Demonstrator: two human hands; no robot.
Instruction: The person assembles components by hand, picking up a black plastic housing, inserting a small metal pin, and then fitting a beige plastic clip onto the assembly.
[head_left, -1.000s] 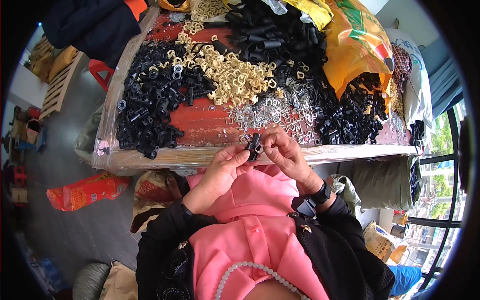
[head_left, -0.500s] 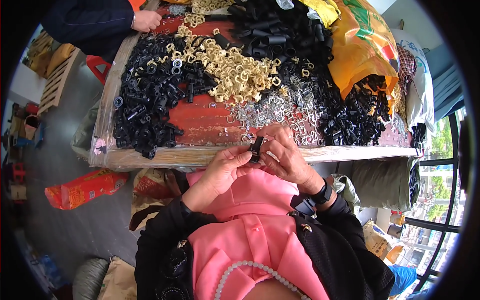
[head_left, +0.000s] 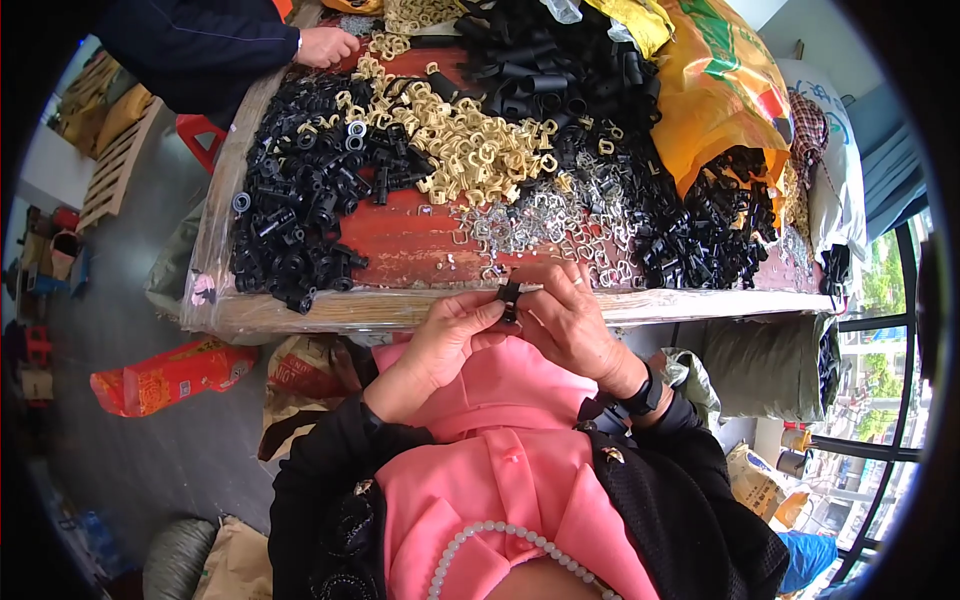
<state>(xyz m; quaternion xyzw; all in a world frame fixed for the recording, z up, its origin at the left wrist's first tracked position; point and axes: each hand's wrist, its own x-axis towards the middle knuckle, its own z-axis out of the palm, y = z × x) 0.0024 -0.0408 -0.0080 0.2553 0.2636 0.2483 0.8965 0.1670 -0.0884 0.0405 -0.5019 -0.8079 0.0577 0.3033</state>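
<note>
Just past the table's front edge, both hands meet around a small black plastic fitting [head_left: 509, 293]. My left hand [head_left: 452, 338] pinches it from the left, between thumb and curled fingers. On the other side, my right hand [head_left: 572, 318] has its thumb and fingers closed against the same fitting. A thin pale sliver shows by the right fingertips, too small to make out. Beyond the hands lie thin metal U-shaped clips [head_left: 590, 232] in a loose scatter. Behind them is a heap of beige plastic clips [head_left: 480, 150].
Black tubular fittings [head_left: 300, 215] cover the table's left. More small black parts [head_left: 690, 235] spill from a yellow-orange sack [head_left: 715, 95] on the right, with black tubes [head_left: 545, 80] behind. A co-worker's hand [head_left: 327, 46] rests at the far left. A red bag [head_left: 170, 377] lies on the floor.
The black fitting has been tipped and now looks shorter between my fingers. My right fingers have shifted on it. The co-worker's hand has moved to the right.
</note>
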